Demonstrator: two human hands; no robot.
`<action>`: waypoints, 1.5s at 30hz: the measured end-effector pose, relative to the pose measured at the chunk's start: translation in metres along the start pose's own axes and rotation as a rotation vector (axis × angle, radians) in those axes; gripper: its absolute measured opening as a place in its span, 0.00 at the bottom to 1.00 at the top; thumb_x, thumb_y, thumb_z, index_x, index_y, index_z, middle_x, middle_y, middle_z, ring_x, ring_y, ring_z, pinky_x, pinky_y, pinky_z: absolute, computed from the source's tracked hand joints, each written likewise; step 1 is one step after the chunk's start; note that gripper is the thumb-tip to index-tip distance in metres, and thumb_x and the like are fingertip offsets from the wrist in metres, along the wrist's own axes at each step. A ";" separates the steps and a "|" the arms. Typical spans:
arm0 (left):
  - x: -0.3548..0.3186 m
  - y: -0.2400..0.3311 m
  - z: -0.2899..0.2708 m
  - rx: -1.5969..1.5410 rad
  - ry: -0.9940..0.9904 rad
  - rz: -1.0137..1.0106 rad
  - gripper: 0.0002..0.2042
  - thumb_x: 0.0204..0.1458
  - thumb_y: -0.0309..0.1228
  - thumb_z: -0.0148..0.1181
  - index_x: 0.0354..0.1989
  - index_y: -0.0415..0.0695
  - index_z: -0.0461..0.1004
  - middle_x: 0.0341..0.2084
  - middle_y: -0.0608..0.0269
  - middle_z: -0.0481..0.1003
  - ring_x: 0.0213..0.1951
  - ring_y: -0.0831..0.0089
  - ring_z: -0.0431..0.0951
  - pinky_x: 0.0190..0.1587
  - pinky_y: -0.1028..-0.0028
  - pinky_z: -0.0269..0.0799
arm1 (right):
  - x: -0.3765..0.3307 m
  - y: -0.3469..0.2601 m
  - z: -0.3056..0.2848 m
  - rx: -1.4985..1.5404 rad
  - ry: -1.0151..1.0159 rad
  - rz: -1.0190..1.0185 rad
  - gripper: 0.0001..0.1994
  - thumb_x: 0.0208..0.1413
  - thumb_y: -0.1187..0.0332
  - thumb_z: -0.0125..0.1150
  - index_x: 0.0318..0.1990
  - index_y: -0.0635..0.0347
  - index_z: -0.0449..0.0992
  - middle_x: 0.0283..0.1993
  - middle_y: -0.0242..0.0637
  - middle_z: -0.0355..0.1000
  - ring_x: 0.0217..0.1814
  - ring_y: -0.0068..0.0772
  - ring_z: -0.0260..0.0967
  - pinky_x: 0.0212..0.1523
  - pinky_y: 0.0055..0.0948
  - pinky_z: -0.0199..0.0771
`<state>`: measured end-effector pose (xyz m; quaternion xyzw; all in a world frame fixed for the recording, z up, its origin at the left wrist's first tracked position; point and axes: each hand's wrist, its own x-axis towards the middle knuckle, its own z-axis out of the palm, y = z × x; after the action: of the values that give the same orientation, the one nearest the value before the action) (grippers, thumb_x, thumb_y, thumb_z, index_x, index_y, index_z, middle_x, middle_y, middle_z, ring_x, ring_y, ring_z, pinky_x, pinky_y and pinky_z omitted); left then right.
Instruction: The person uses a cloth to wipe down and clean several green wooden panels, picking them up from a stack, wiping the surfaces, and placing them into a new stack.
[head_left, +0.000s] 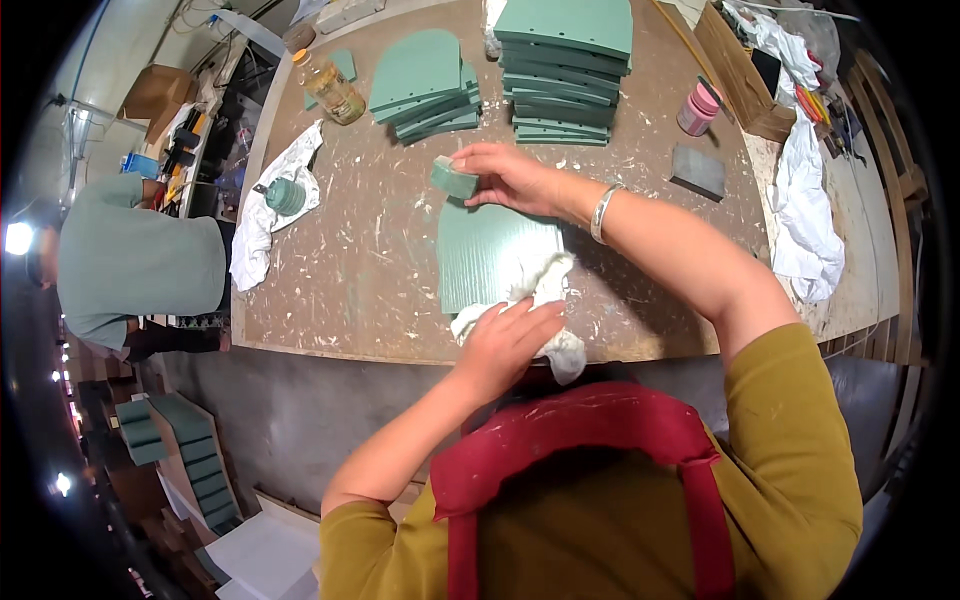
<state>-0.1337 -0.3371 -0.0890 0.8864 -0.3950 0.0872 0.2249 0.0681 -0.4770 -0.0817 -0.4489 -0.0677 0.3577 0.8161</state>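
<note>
A speckled table (360, 262) bears a green panel (482, 252), stacked panels (563, 85), a gray block (698, 170)

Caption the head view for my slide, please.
Left hand on white cloth, right hand holding green block, green panel on worktable.

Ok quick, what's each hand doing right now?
Left hand: fingers extended over the white cloth; whether it grips cannot be told.
Right hand: closed, holding a small green block.
</note>
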 end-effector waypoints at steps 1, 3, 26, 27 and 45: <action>0.006 0.005 -0.009 -0.098 -0.021 -0.064 0.25 0.47 0.27 0.61 0.58 0.48 0.74 0.62 0.64 0.72 0.56 0.57 0.75 0.53 0.57 0.68 | 0.000 0.001 -0.001 0.013 0.001 -0.005 0.11 0.64 0.65 0.59 0.49 0.59 0.74 0.46 0.35 0.73 0.47 0.29 0.73 0.44 0.30 0.82; 0.024 0.012 -0.008 -0.034 0.049 -0.147 0.23 0.49 0.25 0.58 0.57 0.50 0.75 0.62 0.66 0.72 0.57 0.58 0.75 0.52 0.59 0.68 | 0.000 0.001 -0.001 0.025 -0.004 -0.007 0.11 0.64 0.65 0.59 0.49 0.59 0.74 0.46 0.35 0.73 0.46 0.29 0.74 0.44 0.30 0.81; 0.176 -0.089 -0.078 -0.431 -0.495 0.310 0.16 0.60 0.36 0.57 0.55 0.47 0.76 0.49 0.57 0.78 0.55 0.59 0.76 0.60 0.63 0.66 | -0.078 0.068 0.110 -0.797 0.092 -0.524 0.16 0.56 0.67 0.64 0.50 0.63 0.74 0.46 0.45 0.73 0.48 0.40 0.73 0.49 0.36 0.74; 0.182 -0.083 -0.057 -0.302 -0.598 0.487 0.16 0.61 0.40 0.57 0.54 0.49 0.77 0.50 0.58 0.77 0.56 0.60 0.74 0.62 0.61 0.63 | -0.072 0.074 0.102 -0.769 0.167 -0.514 0.17 0.56 0.67 0.64 0.50 0.63 0.74 0.47 0.46 0.74 0.49 0.40 0.73 0.50 0.37 0.74; 0.194 -0.108 0.014 -0.232 -0.442 0.832 0.13 0.58 0.43 0.58 0.37 0.45 0.77 0.31 0.54 0.77 0.40 0.52 0.77 0.42 0.54 0.72 | -0.069 0.083 0.107 -0.674 0.380 -0.468 0.18 0.57 0.63 0.63 0.51 0.63 0.73 0.44 0.40 0.68 0.44 0.37 0.70 0.46 0.34 0.72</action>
<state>0.0764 -0.4082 -0.0731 0.6195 -0.7616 -0.0653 0.1787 -0.0720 -0.4195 -0.0687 -0.7198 -0.1290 0.0327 0.6813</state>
